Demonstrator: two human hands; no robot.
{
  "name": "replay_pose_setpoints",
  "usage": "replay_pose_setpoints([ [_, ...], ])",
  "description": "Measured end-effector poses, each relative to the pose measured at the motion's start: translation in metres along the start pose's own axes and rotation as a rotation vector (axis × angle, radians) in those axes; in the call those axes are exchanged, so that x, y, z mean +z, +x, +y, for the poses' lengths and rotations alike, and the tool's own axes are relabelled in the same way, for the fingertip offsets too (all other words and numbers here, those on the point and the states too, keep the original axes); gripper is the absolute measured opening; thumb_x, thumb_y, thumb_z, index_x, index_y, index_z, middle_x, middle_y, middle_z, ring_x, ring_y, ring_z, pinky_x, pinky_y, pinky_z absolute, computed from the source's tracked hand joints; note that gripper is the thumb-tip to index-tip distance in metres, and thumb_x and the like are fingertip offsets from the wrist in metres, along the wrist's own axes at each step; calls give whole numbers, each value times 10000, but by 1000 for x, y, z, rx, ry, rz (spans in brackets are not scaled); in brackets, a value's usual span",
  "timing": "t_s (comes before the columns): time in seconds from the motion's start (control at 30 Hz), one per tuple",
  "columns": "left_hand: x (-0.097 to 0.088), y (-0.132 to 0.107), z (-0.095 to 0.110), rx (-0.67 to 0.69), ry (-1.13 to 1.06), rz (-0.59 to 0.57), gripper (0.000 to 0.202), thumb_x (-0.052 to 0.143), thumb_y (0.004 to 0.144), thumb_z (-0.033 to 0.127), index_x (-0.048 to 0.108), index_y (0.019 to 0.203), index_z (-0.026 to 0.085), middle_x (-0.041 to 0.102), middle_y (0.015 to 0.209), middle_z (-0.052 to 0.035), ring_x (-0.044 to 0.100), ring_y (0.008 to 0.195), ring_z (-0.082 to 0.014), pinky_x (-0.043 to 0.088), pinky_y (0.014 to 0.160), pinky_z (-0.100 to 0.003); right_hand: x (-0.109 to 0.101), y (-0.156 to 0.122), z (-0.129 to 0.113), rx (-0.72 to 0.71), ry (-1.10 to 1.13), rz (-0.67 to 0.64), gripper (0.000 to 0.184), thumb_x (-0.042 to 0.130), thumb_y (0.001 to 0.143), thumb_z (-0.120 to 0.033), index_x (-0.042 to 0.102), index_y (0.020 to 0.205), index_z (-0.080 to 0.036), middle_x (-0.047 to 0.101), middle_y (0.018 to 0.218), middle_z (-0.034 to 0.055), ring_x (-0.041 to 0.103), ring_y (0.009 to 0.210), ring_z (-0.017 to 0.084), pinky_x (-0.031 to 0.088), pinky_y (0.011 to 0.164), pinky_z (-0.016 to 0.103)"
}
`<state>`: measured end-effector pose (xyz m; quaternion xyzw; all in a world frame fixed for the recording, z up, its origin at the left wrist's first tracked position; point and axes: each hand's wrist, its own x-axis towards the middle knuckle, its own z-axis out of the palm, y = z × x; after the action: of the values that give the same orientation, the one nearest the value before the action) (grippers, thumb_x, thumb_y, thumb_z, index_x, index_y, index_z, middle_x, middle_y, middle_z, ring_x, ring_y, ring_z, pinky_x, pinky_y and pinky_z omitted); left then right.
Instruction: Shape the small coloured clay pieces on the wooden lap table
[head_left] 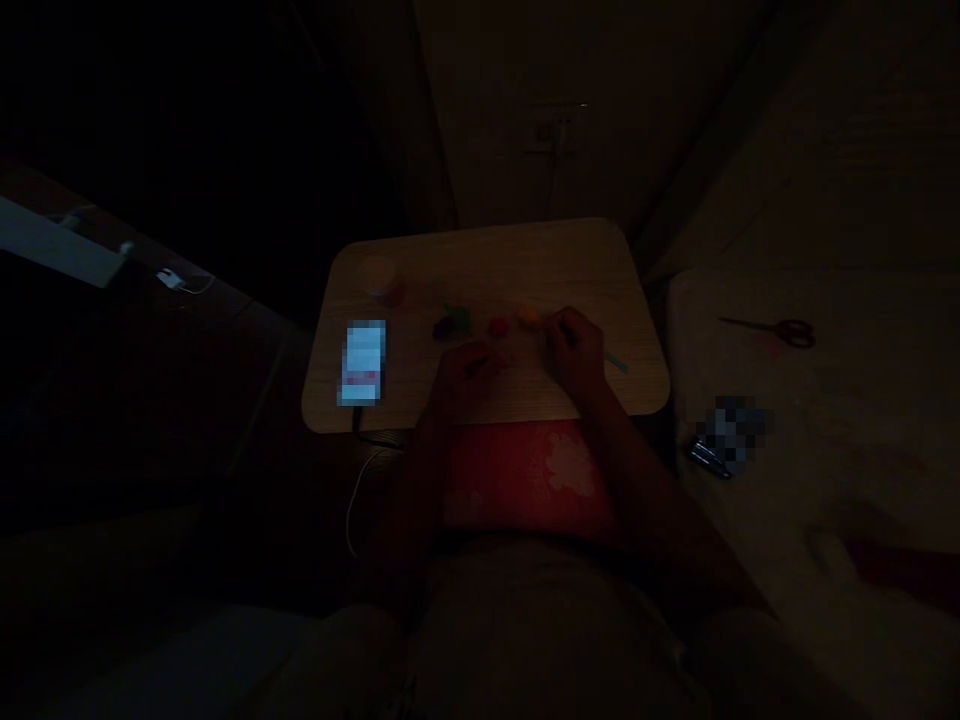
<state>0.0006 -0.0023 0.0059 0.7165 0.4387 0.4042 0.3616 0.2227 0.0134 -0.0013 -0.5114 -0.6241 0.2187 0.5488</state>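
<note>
The scene is very dark. Both of my hands rest on a small wooden lap table [525, 262]. My left hand [463, 368] lies near the table's front edge with its fingers curled; whether it holds anything is hidden. My right hand [574, 345] is curled around a thin light-coloured stick [616, 362] that pokes out to its right. Just beyond the hands lie small lumps: a dark purple one with green [450, 323], a red one [497, 326] and an orange one [529, 317].
A lit phone [364, 362] lies on the table's left side with a cable trailing off the front. A small cup [381, 280] stands at the back left. Red-handled scissors [780, 330] and a dark object [724, 440] lie on the bed to the right.
</note>
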Motion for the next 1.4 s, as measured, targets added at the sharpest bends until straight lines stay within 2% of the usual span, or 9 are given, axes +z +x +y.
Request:
replay_pose_setpoints([
  [0.17, 0, 1, 0, 16, -22, -8, 282, 680, 979, 352, 768, 778, 176, 732, 786, -32, 656, 758, -173, 491, 710, -285, 2, -2, 3, 10, 34, 18, 271, 716, 946, -431, 673, 767, -232, 699, 786, 20, 623, 720, 176, 488, 675, 317],
  [0.37, 0, 0, 1, 13, -24, -4, 309, 684, 984, 399, 776, 787, 180, 736, 791, -30, 644, 746, -166, 479, 698, -282, 3, -4, 8, 48, 0, -8, 189, 726, 928, -409, 778, 893, -231, 787, 883, 46, 682, 736, 181, 540, 678, 314],
  [0.57, 0, 0, 2, -5, -12, -1, 347, 679, 984, 433, 761, 759, 181, 697, 735, -18, 613, 703, -159, 447, 656, -277, 1, -5, 6, 36, 17, -30, 227, 677, 965, -414, 811, 946, -231, 824, 958, 72, 742, 816, 215, 589, 759, 353],
  [0.83, 0, 0, 2, -13, 29, 2, 373, 676, 989, 451, 744, 735, 185, 710, 740, -28, 632, 720, -170, 488, 683, -285, 1, -3, 6, 13, -18, -118, 320, 571, 1041, -418, 831, 986, -241, 836, 998, 81, 767, 921, 239, 601, 868, 395],
  [0.97, 1, -1, 3, -11, 18, 0, 333, 669, 998, 417, 771, 785, 182, 738, 782, -37, 657, 748, -172, 503, 695, -280, 1, -2, 5, -44, -56, -147, 251, 613, 1004, -355, 838, 976, -249, 833, 1012, 80, 755, 928, 238, 600, 877, 401],
  [1.1, 1, 0, 1, -24, 26, -2, 354, 674, 995, 424, 761, 759, 174, 731, 768, -33, 639, 728, -166, 508, 695, -278, 1, -2, 5, -70, -47, -178, 240, 633, 971, -303, 838, 1085, -254, 828, 1079, 91, 748, 916, 233, 598, 850, 398],
  [1.3, 2, 0, -5, 16, 59, 53, 321, 658, 991, 389, 764, 774, 178, 728, 766, -36, 648, 741, -171, 517, 701, -282, 2, -4, 12, -56, -61, -204, 141, 710, 916, -319, 821, 934, -233, 817, 945, 82, 733, 848, 237, 574, 798, 382],
  [1.4, 4, 0, -8, 7, 93, 69, 230, 681, 983, 364, 798, 911, 179, 779, 906, -65, 694, 823, -189, 564, 748, -294, 3, -4, 14, -39, -95, -228, 120, 730, 899, -324, 801, 879, -228, 803, 894, 73, 712, 806, 235, 558, 780, 378],
])
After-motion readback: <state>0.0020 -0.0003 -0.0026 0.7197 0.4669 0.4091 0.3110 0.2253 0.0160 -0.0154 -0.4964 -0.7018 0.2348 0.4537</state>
